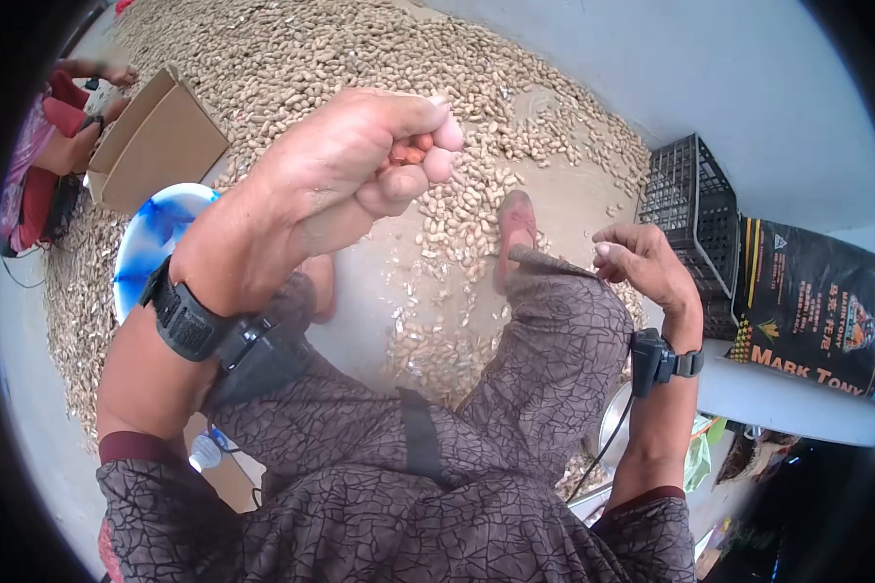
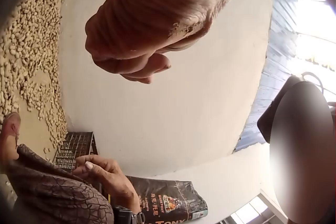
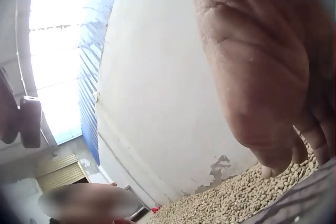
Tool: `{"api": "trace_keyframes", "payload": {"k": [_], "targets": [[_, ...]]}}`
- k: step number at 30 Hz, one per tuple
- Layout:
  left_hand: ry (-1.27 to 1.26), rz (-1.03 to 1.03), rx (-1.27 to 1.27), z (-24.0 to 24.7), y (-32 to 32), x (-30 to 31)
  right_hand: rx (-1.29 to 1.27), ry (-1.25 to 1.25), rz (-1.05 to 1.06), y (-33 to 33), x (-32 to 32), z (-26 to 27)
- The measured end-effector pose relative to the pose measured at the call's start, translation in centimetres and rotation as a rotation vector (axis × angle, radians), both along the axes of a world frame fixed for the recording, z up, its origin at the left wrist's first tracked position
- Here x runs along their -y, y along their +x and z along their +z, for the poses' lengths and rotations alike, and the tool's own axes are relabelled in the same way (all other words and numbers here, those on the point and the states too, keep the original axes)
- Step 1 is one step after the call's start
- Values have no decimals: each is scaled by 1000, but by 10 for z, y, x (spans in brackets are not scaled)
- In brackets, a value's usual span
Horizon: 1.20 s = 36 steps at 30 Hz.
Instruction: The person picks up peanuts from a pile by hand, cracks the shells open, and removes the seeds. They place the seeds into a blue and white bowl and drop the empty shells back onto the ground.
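Note:
In the head view the left hand (image 1: 345,160) is raised over the floor, palm up, its fingers curled round several reddish peanut kernels (image 1: 410,153). The left wrist view shows the back of that left hand (image 2: 152,24); the kernels are hidden there. At the right knee, the right hand (image 1: 651,262) hangs loosely curled beside the patterned trousers (image 1: 564,330), with nothing visible in it. The same right hand (image 2: 110,179) appears low in the left wrist view, and its palm side (image 3: 257,77) fills the right of its own view. Unshelled peanuts (image 1: 462,209) lie between the feet.
A peanut heap (image 1: 360,49) spreads across the floor to the wall (image 1: 690,68). At left are a cardboard box (image 1: 156,146), a blue-and-white basin (image 1: 156,238) and another person (image 1: 53,155). A black crate (image 1: 690,214) and a black sack (image 1: 812,301) stand at right.

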<state>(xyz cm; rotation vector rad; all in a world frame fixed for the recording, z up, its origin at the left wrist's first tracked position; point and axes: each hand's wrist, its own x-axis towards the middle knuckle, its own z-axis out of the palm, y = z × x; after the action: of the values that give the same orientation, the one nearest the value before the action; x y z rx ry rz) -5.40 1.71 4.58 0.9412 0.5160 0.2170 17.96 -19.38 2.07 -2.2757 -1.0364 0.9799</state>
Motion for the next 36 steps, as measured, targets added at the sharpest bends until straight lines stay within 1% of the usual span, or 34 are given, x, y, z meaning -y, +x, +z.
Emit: {"api": "trace_keyframes", "payload": {"k": [1, 3, 5, 8, 14, 16, 19, 21, 25, 27, 29, 30, 31, 33, 35, 36], "targets": [[2, 9, 6, 0, -3, 0, -33, -15, 17, 0, 1, 0], [-7, 27, 3, -1, -6, -1, -6, -56, 62, -3, 0, 3], [-9, 20, 19, -3, -5, -3, -71, 6, -37, -10, -2, 7], [3, 6, 10, -2, -2, -1, -80, -4, -32, -9, -5, 8], [41, -50, -62, -4, -6, -3, -102, -77, 42, -3, -24, -8], [38, -53, -91, -4, -6, -3, -105, -78, 25, 4, -24, -15], [37, -75, -86, -5, -4, -4, -94, -87, 8, 9, -25, -25], [-21, -103, -59, -4, -2, -4, -169, -71, 18, 11, -25, -31], [2, -126, -10, -3, 1, -4, -257, -57, 16, 13, -29, -35], [-29, -146, 13, -1, 1, -6, -235, -92, 10, 12, -31, -35], [-17, -120, 21, -1, -2, -7, -253, -3, -4, 13, -31, -40], [-2, -93, 25, -1, -5, -9, -292, 12, -7, 16, -31, -43], [3, -82, 39, -1, -8, -10, -277, 15, 4, 15, -31, -45], [20, -55, 44, -1, -15, -13, -400, 147, 34, 10, -31, -48], [16, -26, 63, -3, -19, -13, -410, 107, 147, 4, -26, -51], [7, -13, 70, -3, -19, -13, -465, 80, 110, -3, -22, -53]]}}
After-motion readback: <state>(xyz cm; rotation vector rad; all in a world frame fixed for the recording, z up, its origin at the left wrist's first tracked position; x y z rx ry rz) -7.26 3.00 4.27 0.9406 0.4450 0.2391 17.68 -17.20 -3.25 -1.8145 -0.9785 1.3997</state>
